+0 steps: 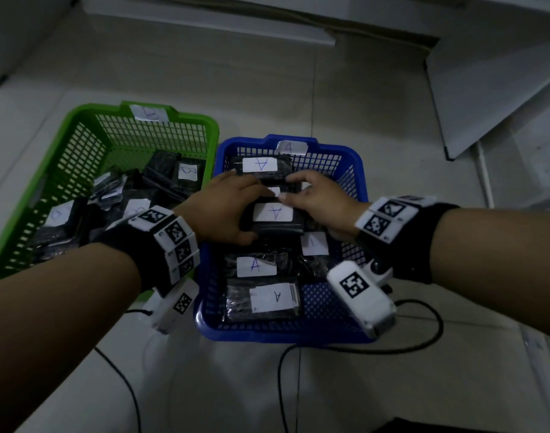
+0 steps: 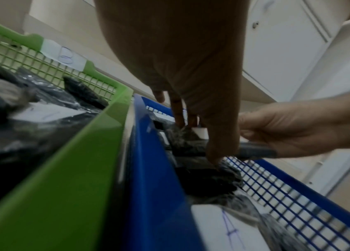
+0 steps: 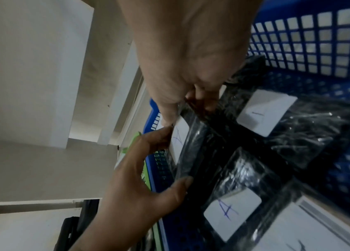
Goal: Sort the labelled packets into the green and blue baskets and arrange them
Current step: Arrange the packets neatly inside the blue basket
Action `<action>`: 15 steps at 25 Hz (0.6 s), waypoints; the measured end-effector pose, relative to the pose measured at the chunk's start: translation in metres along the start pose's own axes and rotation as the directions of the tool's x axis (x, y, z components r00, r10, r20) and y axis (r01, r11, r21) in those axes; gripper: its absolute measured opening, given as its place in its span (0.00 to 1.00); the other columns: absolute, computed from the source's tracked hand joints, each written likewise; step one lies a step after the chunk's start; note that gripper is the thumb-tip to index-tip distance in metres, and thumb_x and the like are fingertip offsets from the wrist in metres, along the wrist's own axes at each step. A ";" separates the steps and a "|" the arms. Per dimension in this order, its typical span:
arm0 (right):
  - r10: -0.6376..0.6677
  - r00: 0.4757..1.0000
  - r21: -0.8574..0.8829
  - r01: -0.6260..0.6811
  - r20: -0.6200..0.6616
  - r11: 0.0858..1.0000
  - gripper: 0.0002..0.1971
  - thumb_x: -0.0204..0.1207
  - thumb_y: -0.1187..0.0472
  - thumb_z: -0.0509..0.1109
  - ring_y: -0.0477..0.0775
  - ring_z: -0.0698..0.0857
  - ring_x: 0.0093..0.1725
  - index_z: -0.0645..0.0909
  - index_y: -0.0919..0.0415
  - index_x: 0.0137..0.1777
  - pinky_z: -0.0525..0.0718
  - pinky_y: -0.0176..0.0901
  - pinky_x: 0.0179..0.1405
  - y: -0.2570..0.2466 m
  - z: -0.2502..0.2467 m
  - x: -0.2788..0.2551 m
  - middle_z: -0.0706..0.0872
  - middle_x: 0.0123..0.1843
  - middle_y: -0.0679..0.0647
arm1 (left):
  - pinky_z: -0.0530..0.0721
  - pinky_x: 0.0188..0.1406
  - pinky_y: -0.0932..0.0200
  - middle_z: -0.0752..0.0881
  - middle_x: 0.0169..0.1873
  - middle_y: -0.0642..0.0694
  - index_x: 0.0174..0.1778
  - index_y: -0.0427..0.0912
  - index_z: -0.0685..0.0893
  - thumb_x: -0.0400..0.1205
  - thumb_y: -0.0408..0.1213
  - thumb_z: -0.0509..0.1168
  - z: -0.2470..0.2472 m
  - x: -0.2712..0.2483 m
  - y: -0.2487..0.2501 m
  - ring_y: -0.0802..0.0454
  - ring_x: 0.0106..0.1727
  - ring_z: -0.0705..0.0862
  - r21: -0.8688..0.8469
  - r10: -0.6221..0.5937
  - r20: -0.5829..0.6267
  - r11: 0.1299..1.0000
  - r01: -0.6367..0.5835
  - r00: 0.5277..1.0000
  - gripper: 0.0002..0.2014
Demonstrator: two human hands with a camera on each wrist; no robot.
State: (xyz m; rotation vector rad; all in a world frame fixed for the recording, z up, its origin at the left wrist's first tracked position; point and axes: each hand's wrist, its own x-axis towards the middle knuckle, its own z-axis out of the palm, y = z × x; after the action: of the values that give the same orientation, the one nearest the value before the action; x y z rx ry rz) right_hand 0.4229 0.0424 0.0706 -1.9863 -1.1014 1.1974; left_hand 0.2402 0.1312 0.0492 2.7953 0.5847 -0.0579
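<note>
A blue basket tagged A holds a column of black packets with white A labels. Both hands hold one such A packet at the basket's middle, raised slightly above the others. My left hand grips its left side, thumb on the near edge and fingers over the far edge. My right hand pinches its right far corner. In the right wrist view the held A packet sits between the right hand and the left hand. The green basket tagged B holds jumbled B packets.
The two baskets stand side by side on a pale tiled floor. Black cables trail on the floor near the blue basket's front. White cabinet panels lean at the far right. Another packet lies along the blue basket's right side.
</note>
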 end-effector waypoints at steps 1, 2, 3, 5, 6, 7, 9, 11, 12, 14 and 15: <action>0.014 0.998 -0.003 -0.014 0.060 1.000 0.17 0.71 0.57 0.76 0.54 0.87 0.51 0.82 0.58 0.59 0.86 0.54 0.58 -0.001 -0.005 -0.003 0.87 0.49 0.55 | 0.74 0.68 0.46 0.77 0.64 0.46 0.73 0.46 0.71 0.65 0.57 0.69 0.001 -0.001 0.002 0.45 0.64 0.77 -0.037 0.045 -0.047 0.998 -0.047 0.998 0.40; 0.050 0.994 0.027 -0.053 0.102 0.998 0.12 0.73 0.63 0.75 0.54 0.86 0.49 0.83 0.61 0.55 0.86 0.52 0.56 -0.001 -0.011 -0.008 0.87 0.48 0.56 | 0.76 0.66 0.48 0.76 0.66 0.46 0.73 0.45 0.70 0.66 0.54 0.72 0.002 -0.001 0.005 0.46 0.65 0.76 -0.079 0.068 -0.086 0.994 -0.075 0.994 0.40; 0.084 0.989 0.086 -0.094 0.119 0.992 0.07 0.74 0.67 0.73 0.55 0.86 0.46 0.84 0.63 0.51 0.87 0.51 0.51 0.004 -0.018 -0.013 0.86 0.46 0.58 | 0.77 0.66 0.50 0.73 0.69 0.46 0.75 0.45 0.68 0.67 0.52 0.74 0.003 -0.001 0.008 0.47 0.67 0.75 -0.131 0.059 -0.105 0.989 -0.072 0.993 0.40; 0.108 0.993 0.207 -0.115 0.048 0.972 0.05 0.75 0.71 0.70 0.54 0.84 0.40 0.80 0.61 0.44 0.86 0.46 0.34 0.019 -0.032 -0.029 0.84 0.42 0.59 | 0.77 0.66 0.53 0.68 0.71 0.47 0.76 0.46 0.66 0.69 0.50 0.75 0.006 0.000 0.010 0.50 0.69 0.72 -0.222 0.009 -0.058 0.975 -0.022 0.998 0.41; 0.101 0.995 0.207 -0.094 -0.022 0.974 0.06 0.74 0.71 0.69 0.54 0.83 0.38 0.78 0.60 0.42 0.82 0.43 0.30 0.030 -0.036 -0.037 0.82 0.40 0.58 | 0.77 0.66 0.54 0.67 0.71 0.48 0.76 0.47 0.66 0.70 0.49 0.75 0.009 0.002 0.009 0.51 0.69 0.72 -0.215 0.018 0.006 0.977 -0.017 1.000 0.40; 0.081 0.993 0.142 -0.068 -0.091 0.988 0.07 0.74 0.71 0.69 0.53 0.81 0.36 0.78 0.60 0.43 0.78 0.40 0.29 0.041 -0.037 -0.045 0.81 0.37 0.57 | 0.76 0.67 0.54 0.67 0.72 0.49 0.76 0.48 0.66 0.71 0.50 0.75 0.011 0.004 0.008 0.51 0.69 0.71 -0.170 0.051 0.079 0.985 -0.037 0.996 0.39; 0.004 0.983 -0.088 -0.021 -0.183 0.996 0.06 0.73 0.71 0.70 0.49 0.78 0.31 0.79 0.60 0.45 0.74 0.32 0.27 0.061 -0.032 -0.060 0.79 0.32 0.52 | 0.72 0.70 0.54 0.66 0.73 0.49 0.78 0.50 0.65 0.72 0.50 0.74 0.017 0.010 0.007 0.50 0.71 0.69 -0.090 0.105 0.198 0.992 -0.089 0.975 0.39; -0.059 0.984 -0.232 0.019 -0.166 0.972 0.06 0.73 0.71 0.68 0.49 0.79 0.34 0.79 0.61 0.47 0.71 0.27 0.26 0.071 -0.024 -0.065 0.81 0.34 0.50 | 0.70 0.71 0.53 0.66 0.74 0.49 0.78 0.51 0.65 0.73 0.50 0.73 0.020 0.015 0.006 0.49 0.72 0.67 -0.065 0.111 0.239 0.993 -0.099 0.965 0.38; -0.055 0.992 -0.291 0.020 -0.113 0.956 0.07 0.74 0.72 0.68 0.53 0.81 0.40 0.79 0.63 0.49 0.71 0.29 0.28 0.075 -0.019 -0.063 0.83 0.39 0.54 | 0.70 0.71 0.52 0.66 0.73 0.50 0.77 0.52 0.65 0.73 0.51 0.73 0.020 0.016 0.006 0.49 0.72 0.67 -0.059 0.107 0.244 0.994 -0.095 0.964 0.38; -0.020 1.000 -0.480 0.019 0.002 0.877 0.11 0.75 0.71 0.68 0.58 0.80 0.54 0.77 0.68 0.57 0.66 0.33 0.34 0.075 -0.010 -0.056 0.83 0.54 0.61 | 0.73 0.69 0.50 0.68 0.71 0.51 0.75 0.54 0.69 0.72 0.52 0.73 0.017 0.017 0.007 0.50 0.70 0.68 -0.050 0.102 0.214 0.994 -0.093 0.972 0.35; -0.023 0.999 -0.561 0.040 0.037 0.827 0.13 0.76 0.69 0.68 0.59 0.78 0.57 0.75 0.67 0.60 0.64 0.34 0.36 0.072 -0.008 -0.054 0.80 0.57 0.62 | 0.75 0.67 0.50 0.69 0.69 0.51 0.73 0.54 0.72 0.73 0.51 0.73 0.014 0.017 0.008 0.50 0.68 0.69 -0.044 0.100 0.175 0.995 -0.094 0.980 0.32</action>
State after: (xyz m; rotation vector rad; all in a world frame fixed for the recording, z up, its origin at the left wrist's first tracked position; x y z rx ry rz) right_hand 0.4415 -0.0413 0.0406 -2.3668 -1.6429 0.9500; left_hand 0.2597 0.1268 0.0360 2.7425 0.4018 -0.2697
